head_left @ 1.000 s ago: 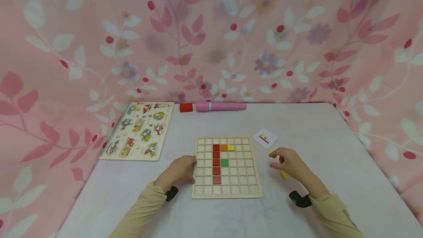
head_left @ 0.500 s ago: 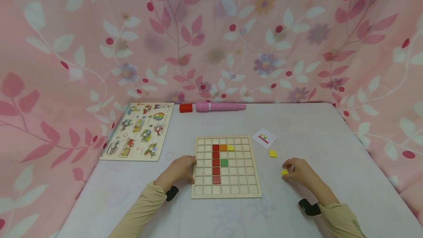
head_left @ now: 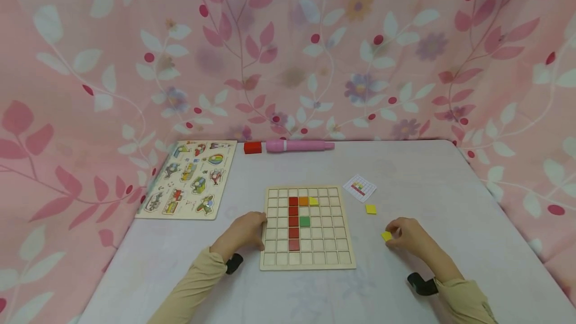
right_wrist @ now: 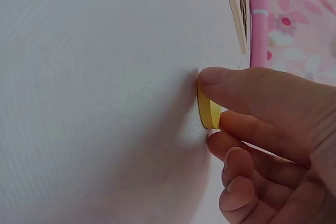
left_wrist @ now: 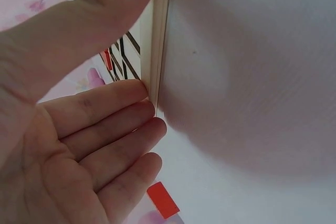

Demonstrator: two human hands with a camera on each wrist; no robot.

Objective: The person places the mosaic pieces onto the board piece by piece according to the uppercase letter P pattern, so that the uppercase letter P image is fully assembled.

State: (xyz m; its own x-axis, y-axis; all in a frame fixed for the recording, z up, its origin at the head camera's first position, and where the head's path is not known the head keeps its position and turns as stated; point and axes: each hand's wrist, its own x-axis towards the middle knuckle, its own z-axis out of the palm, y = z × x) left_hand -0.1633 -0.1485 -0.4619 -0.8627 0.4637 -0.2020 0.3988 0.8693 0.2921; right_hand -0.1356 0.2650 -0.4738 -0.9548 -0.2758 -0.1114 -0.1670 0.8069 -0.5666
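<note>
In the head view my left hand (head_left: pixel 244 230) lies at the left edge of a wooden grid board (head_left: pixel 265 264), its fingertips and thumb touching the rim. The left wrist view shows those fingers nearly straight. A column of red tiles (head_left: pixel 294 221) fills part of the board, along with an orange tile (head_left: pixel 304 201), a pale yellow tile (head_left: pixel 314 201) and a green tile (head_left: pixel 304 221). To the board's right, my right hand (head_left: pixel 410 236) pinches a yellow tile (right_wrist: pixel 208 109) between thumb and fingers, close over the tabletop. Another yellow tile (head_left: pixel 371 209) lies flat beyond it.
A small card (head_left: pixel 359 188) printed with a coloured grid pattern lies off the board's upper right corner. A picture peg puzzle (head_left: pixel 186 184) stands at the left. Along the back edge are a red block (head_left: pixel 252 147) and a pink pen-shaped stick (head_left: pixel 300 146).
My right hand has moved from beside the farther yellow tile toward me and to the right, and now pinches the nearer yellow tile. My left hand has stayed at the board.
</note>
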